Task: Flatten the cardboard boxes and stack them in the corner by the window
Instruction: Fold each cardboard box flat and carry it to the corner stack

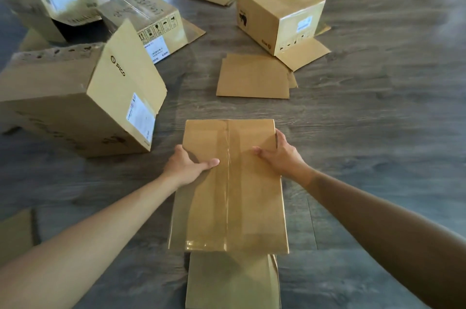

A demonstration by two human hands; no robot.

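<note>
Both hands hold the taped box (pixel 228 182) at centre, above the floor (pixel 365 144): left hand (pixel 187 166) at 9 o'clock, right hand (pixel 280 154) at 3, each grip clasping an edge. Flattening looks under way; next, the tape seam needs splitting. More boxes (pixel 75 96) stand at 10 o'clock.

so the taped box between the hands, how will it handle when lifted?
The taped box probably lifts stiffly, since tape runs along its closed seam. It looks light: the left hand and right hand grip only its edges. The glossy tape may be slippery.
</note>
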